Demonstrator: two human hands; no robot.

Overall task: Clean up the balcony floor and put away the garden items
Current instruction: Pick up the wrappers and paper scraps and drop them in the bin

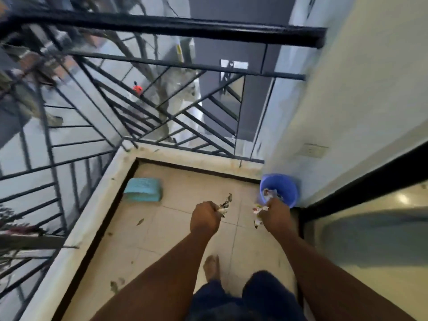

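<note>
My left hand is shut on a small bunch of crumpled litter, held above the beige tiled balcony floor. My right hand is shut on more crumpled paper scraps, just in front of a blue plastic bucket that stands in the far right corner by the wall. Some white scraps lie inside the bucket. A dry leaf and other small bits of debris lie on the tiles to the left.
A teal plastic dustpan-like item sits in the far left corner. Black metal railing on a low concrete curb bounds the balcony ahead and left. A white wall and a sliding glass door stand right. My bare foot is on the tiles.
</note>
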